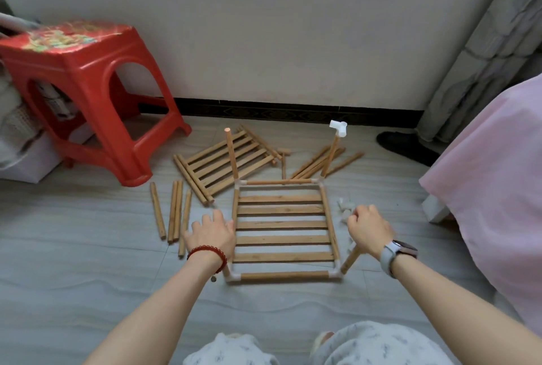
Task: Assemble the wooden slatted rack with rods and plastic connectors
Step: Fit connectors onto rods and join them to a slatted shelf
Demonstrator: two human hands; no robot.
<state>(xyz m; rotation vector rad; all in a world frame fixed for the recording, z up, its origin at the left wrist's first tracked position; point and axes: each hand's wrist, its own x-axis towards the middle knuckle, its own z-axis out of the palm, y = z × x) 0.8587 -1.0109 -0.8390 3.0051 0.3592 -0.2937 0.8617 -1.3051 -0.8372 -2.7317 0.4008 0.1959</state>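
A wooden slatted shelf (281, 225) lies flat on the floor, framed by rods joined with white plastic corner connectors (335, 273). Upright rods rise from its corners: a bare one at far left (231, 156), one at far right (330, 159) capped by a white connector (338, 127). My right hand (370, 229) grips the top of the near-right upright rod (350, 260). My left hand (211, 234) covers the top of the near-left upright, fingers spread beside the shelf's left edge. Loose white connectors (343, 211) lie just beyond my right hand.
A second slatted panel (227, 163) lies behind the shelf. Loose rods lie left (173, 215) and at the back right (318, 163). A red plastic stool (85, 94) stands left, a pink cloth-covered bed (492, 188) right, a dark slipper (407, 147) by the curtain.
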